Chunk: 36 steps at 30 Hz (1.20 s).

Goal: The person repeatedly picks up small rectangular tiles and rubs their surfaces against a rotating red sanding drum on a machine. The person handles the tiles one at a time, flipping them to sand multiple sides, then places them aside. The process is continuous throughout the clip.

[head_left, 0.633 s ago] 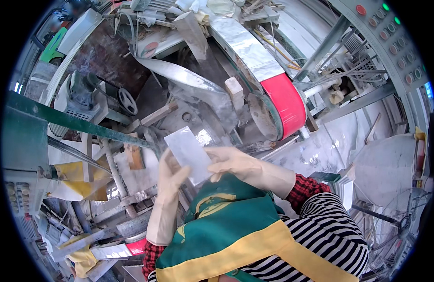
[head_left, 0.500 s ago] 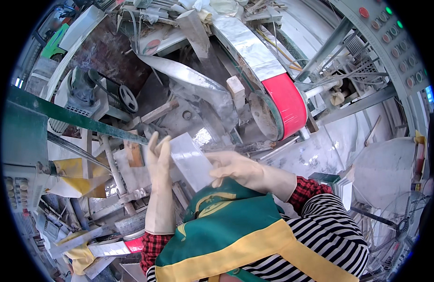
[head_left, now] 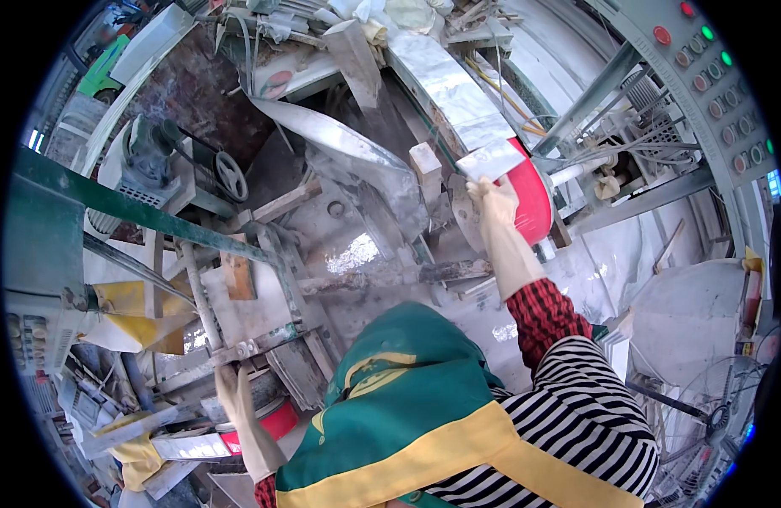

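Observation:
My right hand (head_left: 496, 207), in a cream rubber glove, reaches forward and grips the near edge of a pale rectangular stone tile (head_left: 490, 160). The tile is over the far conveyor belt (head_left: 526, 199), where the grey-white surface meets the bright red end. At lower left is my left hand (head_left: 236, 398), gloved the same way, with fingers stretched out and nothing seen in them. It is beside a second belt end (head_left: 276, 421), also red, and just short of a dusty metal bar (head_left: 230, 354).
A control panel (head_left: 720, 93) with lit buttons stands at far right. A green beam (head_left: 128, 203) crosses from the left. A handwheel (head_left: 231, 176), a curved metal guard (head_left: 340, 135) and wooden offcuts lie ahead. A wire-caged fan (head_left: 716, 415) is at lower right.
Both hands were together before my body with the tile. My right hand has carried it forward and right to the far belt; my left hand has let go and dropped back to lower left.

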Motion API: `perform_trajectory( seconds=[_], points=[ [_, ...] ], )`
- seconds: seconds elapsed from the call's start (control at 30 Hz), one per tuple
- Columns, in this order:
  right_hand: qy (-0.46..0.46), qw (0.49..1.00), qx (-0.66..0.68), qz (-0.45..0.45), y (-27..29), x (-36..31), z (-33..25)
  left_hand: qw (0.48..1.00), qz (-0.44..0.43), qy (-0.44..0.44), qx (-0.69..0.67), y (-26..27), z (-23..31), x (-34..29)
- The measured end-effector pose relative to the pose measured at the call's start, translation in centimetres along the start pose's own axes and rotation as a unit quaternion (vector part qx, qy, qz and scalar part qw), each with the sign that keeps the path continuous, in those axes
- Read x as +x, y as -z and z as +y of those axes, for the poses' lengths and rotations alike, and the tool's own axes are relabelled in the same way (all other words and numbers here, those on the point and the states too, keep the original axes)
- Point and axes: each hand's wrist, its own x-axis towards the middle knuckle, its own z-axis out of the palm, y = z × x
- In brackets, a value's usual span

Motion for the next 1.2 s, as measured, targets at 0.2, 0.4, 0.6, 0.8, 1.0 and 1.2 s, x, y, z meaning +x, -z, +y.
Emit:
perform_trajectory(
  seconds=[0.2,0.4,0.6,0.8,1.0,1.2],
  points=[
    [0.049,0.992,-0.072,0.096,1.1,7.4,1.5,0.916,0.21,0.144,0.31,8.5,-7.6,-5.7],
    [-0.069,0.971,-0.224,-0.042,4.0,9.7,-0.1,0.89,0.198,0.184,0.366,9.1,-10.9,-6.9],
    [0.027,0.992,0.118,0.026,6.7,7.8,0.3,0.903,0.289,0.153,0.279,6.5,-1.8,-8.6],
    [-0.01,0.99,0.142,-0.017,5.4,5.1,-1.5,0.887,0.165,0.157,0.402,11.7,-5.6,-8.9],
    [-0.082,0.994,0.007,-0.067,4.7,-2.0,7.0,0.916,0.224,0.201,0.267,10.8,-8.3,-5.9],
    [-0.207,0.962,-0.069,-0.164,2.8,-8.7,12.3,0.912,0.309,0.234,0.135,9.0,-9.1,-7.4]
  ],
)
